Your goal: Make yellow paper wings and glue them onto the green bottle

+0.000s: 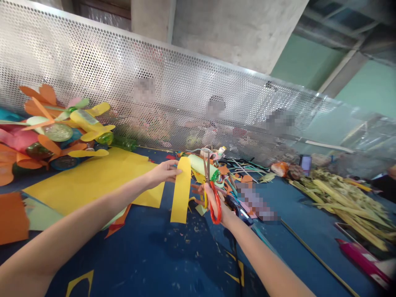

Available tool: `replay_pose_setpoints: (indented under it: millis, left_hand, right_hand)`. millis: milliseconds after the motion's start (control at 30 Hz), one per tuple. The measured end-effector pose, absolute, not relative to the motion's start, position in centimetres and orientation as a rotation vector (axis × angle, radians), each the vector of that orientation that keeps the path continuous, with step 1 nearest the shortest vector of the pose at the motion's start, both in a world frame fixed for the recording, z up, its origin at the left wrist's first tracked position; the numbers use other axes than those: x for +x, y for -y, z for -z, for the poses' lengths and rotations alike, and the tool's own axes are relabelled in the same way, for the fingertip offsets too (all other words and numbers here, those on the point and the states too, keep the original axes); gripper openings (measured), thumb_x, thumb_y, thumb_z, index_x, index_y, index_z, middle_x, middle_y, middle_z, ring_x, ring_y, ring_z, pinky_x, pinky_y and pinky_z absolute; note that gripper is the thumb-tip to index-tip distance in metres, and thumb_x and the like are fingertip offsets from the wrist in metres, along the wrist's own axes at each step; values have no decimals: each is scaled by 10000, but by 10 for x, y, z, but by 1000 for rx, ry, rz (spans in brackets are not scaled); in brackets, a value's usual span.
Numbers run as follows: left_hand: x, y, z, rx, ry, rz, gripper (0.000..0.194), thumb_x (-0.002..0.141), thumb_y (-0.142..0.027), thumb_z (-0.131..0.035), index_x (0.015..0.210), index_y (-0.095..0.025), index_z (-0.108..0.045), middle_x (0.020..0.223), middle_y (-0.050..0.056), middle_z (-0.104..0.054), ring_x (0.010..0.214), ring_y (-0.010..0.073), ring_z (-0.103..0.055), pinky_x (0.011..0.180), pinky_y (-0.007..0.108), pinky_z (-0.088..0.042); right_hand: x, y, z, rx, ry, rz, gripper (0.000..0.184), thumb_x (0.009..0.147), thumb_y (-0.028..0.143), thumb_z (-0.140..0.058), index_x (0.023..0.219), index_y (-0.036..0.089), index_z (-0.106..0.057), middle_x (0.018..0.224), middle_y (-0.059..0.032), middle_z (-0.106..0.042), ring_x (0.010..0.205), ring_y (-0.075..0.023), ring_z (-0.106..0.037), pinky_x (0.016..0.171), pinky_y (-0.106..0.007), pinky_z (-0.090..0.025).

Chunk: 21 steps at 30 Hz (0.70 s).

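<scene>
My left hand pinches the edge of a yellow paper strip, which is rounded at its top end and straight at the bottom. Close by on the right, my right hand is closed around the handles of a pair of scissors with red and yellow grips. The blades point up and stand slightly apart, clear of the strip. Behind them lies a bottle wrapped in pale green paper, its green end toward the right. Large yellow paper sheets lie left of my left hand.
Bottles decorated with paper petals crowd the left back. Colored paper scraps and sticks clutter the area beyond my right hand. Corn husks are heaped at right, near a long thin stick. A perforated metal panel borders the blue table.
</scene>
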State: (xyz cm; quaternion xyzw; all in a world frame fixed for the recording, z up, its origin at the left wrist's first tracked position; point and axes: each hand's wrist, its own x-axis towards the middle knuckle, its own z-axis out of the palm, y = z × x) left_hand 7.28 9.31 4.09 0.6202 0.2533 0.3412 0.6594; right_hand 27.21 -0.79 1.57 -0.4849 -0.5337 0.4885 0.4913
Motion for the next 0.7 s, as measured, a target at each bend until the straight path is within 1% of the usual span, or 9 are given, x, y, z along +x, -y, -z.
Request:
replay_pose_setpoints:
  millis: [100, 200, 267, 300, 367, 467, 567, 633, 700]
  left_hand:
    - [73, -93, -40, 1414, -574, -759, 380, 713, -315, -676, 1020, -143, -533, 929, 105, -666, 806, 199, -652, 747, 353, -498]
    - [73, -93, -40, 1417, -579, -758, 386, 707, -320, -681, 1024, -146, -545, 948, 104, -665, 816, 201, -652, 748, 350, -500]
    - [73, -92, -40, 1419, -582, -765, 391, 698, -321, -688, 1024, -152, -554, 967, 103, -663, 826, 203, -650, 744, 344, -503]
    - [73, -92, -40, 1417, -586, -772, 393, 695, -320, -691, 1026, -155, -558, 977, 104, -661, 833, 205, -649, 742, 342, -504]
    - [75, -92, -39, 1395, -593, -788, 397, 690, -310, -697, 1032, -160, -562, 983, 104, -660, 847, 209, -647, 742, 340, -505]
    - [77, -90, -39, 1331, -559, -848, 388, 698, -285, -693, 1040, -162, -556, 977, 99, -660, 852, 201, -645, 752, 334, -505]
    - [80, -87, -39, 1292, -525, -961, 355, 714, -257, -676, 1030, -156, -552, 1008, 93, -644, 855, 179, -637, 764, 318, -502]
    - [80, -87, -40, 1278, -541, -1027, 337, 714, -239, -673, 1014, -148, -550, 1017, 89, -635, 858, 171, -629, 762, 306, -501]
    - [79, -88, -40, 1259, -564, -1075, 327, 707, -223, -673, 998, -142, -549, 996, 81, -637, 848, 165, -627, 759, 301, -500]
  right_hand:
    - [269, 6, -18, -1268, 1184, -1209, 435, 721, 648, -478, 754, 220, -551, 673, -46, -647, 635, -210, -634, 517, -316, -505]
    - [268, 4, -22, -1365, 1158, -1181, 436, 728, 624, -493, 640, 197, -510, 516, -7, -591, 386, -122, -515, 361, -230, -387]
    - [269, 3, -24, -1353, 1185, -1164, 445, 748, 613, -474, 622, 187, -500, 470, 15, -555, 341, -88, -453, 340, -202, -328]
    - [270, 3, -24, -1325, 1200, -1160, 447, 763, 611, -450, 634, 186, -505, 473, 19, -548, 346, -85, -450, 347, -200, -324]
    - [270, 2, -23, -1281, 1261, -1114, 430, 779, 593, -435, 663, 188, -520, 529, 10, -569, 399, -103, -488, 390, -219, -366]
    - [270, 2, -20, -1311, 1456, -914, 296, 724, 488, -583, 690, 199, -528, 670, -9, -621, 569, -149, -575, 553, -268, -456]
    - [269, 3, -18, -1360, 1630, -827, 215, 667, 372, -664, 745, 209, -546, 759, -10, -646, 723, -191, -609, 700, -312, -479]
    - [268, 4, -18, -1330, 1700, -873, 215, 678, 335, -645, 841, 216, -570, 827, -14, -664, 766, -201, -621, 721, -321, -490]
    - [266, 4, -18, -1296, 1743, -878, 271, 680, 310, -631, 930, 221, -577, 893, -23, -672, 787, -206, -631, 724, -321, -500]
